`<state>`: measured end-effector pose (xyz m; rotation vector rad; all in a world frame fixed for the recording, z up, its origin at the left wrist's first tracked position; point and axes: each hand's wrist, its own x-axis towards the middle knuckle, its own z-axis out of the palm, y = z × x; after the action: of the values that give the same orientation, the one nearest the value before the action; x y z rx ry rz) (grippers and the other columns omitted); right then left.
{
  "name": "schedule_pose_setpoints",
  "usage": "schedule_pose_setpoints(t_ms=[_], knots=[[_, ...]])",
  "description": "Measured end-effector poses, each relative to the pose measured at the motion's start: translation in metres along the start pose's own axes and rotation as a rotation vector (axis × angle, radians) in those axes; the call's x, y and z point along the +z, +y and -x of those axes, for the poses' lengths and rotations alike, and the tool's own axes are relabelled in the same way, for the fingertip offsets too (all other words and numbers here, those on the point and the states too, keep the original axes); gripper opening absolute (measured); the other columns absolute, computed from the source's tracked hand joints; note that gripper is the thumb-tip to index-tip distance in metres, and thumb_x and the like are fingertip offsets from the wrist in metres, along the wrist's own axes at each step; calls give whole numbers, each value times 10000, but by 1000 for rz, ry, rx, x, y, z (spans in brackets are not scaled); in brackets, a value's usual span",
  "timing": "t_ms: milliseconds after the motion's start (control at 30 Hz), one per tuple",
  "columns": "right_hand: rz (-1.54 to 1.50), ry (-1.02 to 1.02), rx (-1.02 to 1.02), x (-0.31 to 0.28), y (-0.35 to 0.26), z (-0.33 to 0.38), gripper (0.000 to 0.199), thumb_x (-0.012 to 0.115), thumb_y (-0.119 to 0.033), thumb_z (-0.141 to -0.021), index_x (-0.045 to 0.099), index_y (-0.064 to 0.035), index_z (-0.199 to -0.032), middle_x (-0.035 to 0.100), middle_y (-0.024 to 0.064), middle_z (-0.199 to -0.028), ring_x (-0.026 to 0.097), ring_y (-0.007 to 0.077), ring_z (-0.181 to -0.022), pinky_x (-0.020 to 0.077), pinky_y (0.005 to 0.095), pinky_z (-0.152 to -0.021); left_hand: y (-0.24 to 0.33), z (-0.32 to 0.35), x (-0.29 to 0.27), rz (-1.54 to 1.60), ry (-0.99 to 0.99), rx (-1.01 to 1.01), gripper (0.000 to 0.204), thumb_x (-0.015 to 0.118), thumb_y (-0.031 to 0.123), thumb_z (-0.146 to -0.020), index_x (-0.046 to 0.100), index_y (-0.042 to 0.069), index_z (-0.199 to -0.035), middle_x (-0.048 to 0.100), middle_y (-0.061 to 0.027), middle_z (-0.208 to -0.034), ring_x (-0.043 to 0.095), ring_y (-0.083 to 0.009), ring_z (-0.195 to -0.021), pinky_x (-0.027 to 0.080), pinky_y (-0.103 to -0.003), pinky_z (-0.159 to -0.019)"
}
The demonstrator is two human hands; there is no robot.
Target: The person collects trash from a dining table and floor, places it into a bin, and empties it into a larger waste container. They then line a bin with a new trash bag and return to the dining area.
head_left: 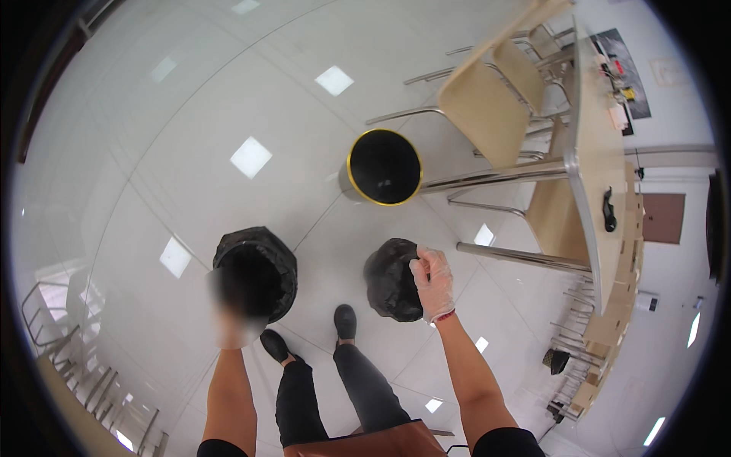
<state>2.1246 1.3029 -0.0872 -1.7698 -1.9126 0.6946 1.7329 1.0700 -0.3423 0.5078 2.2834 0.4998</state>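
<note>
My right hand (432,283), in a clear thin glove, has its fingers curled closed at the right edge of a crumpled black trash bag (388,266). Whether a bin stands inside that bag I cannot tell. To the left is a round trash bin (283,263) lined with a black bag that folds out over its rim. At this bin's near left side my left hand (232,312) is smeared, so its fingers do not show. Farther off stands a bin with a yellow rim (352,179) and a dark inside.
Glossy pale floor tiles (205,129) reflect the ceiling lights. On the right, a long table (601,221) carries a small black object (608,209), with beige chairs (483,107) beside it. My dark shoes (345,321) are just below the bins. More chairs (99,396) line the lower left.
</note>
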Motion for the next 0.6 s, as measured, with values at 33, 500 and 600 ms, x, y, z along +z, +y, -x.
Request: schedule_pose_setpoints(t_ms=[33, 500, 600], knots=[[5, 70, -65, -27, -12, -2, 255, 606, -57, -797, 575, -62, -1051, 560, 88, -851, 544, 185, -687, 471, 298, -651, -10, -3, 0, 173, 15, -142, 444, 632, 266, -821, 495, -17, -1134, 572, -236, -1079, 540, -375, -1017, 415, -408, -879], [547, 550, 622, -364, 95, -145, 401, 622, -237, -811, 547, -1, -1126, 588, 203, -1063, 561, 340, -982, 440, 419, -845, 84, 155, -75, -263, 32, 227, 264, 566, 116, -803, 541, -8, -1035, 585, -216, -943, 578, -385, -851, 475, -420, -747], [70, 618, 383, -345, 76, -135, 318, 624, -205, -804, 581, 24, -1021, 638, 198, -899, 617, 305, -853, 472, 383, -750, 125, 176, -59, 362, -342, 123, 208, 531, 156, -876, 510, 64, -1062, 559, -1, -808, 539, -94, -674, 438, -251, -594]])
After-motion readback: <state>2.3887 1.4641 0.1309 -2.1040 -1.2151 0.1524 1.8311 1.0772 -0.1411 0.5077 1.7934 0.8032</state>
